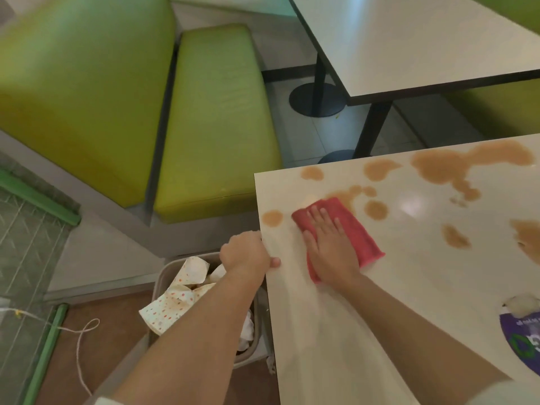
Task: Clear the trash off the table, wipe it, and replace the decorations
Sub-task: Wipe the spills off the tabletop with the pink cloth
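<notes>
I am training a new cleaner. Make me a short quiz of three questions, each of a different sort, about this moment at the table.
1. True or false: the right hand lies flat on the red cloth.
2. What does the left hand grip? A) the bin B) the table edge C) the cloth
3. Fill in: brown spills on the table lie mostly ____ the cloth, on the far side from the person.

Key
1. True.
2. B; the bin with spotted paper trash stands below, on the floor.
3. beyond.
</notes>
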Demonstrator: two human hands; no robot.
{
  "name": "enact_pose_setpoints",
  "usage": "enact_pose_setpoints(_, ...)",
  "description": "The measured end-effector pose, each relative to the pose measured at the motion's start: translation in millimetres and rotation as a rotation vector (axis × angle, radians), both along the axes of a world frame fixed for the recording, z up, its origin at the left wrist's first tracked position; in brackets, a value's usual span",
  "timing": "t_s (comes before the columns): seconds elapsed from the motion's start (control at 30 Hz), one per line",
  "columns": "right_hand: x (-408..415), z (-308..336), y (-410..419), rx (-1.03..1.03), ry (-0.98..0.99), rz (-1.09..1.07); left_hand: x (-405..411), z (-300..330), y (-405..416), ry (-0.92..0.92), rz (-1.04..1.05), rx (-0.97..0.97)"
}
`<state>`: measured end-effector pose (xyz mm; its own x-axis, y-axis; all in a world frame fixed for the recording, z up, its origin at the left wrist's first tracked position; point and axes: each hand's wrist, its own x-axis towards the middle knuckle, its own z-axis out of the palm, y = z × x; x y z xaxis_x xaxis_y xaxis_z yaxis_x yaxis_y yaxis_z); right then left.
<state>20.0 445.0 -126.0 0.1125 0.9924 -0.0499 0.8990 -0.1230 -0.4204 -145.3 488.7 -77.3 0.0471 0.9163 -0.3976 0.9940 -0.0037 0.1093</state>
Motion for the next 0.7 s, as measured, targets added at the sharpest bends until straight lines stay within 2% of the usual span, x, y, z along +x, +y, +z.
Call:
enact_pose_setpoints(0.1,0,2,49,0.002,0.061,0.013,1,-1,-1,0.002,-0.016,0.034)
enact_pose_setpoints(0.2,-6,1,59,-0.026,-0.063,0.266,-1,-2,1,-0.001,0.001,0.02)
enact_pose_setpoints(0.27,0,0,48,-0.012,-0.08,0.482,-2,-4,2,-0.006,0.01,0.017)
enact_pose_setpoints(0.33,13,-2,42,-0.012,-0.098,0.589,-2,-5,2,-0.024,0.011,0.022)
enact_pose_setpoints(0.53,0,0,80,-0.005,-0.1,0.344,-4,-4,1,-0.05,0.039,0.029)
enact_pose_setpoints(0.63,-3,0,56,-0.003,-0.057,0.547,-4,-5,0,-0.063,0.055,0.042)
enact_pose_setpoints(0.7,9,-1,49,-0.015,-0.056,0.609,-5,-5,-1,-0.095,0.085,0.041)
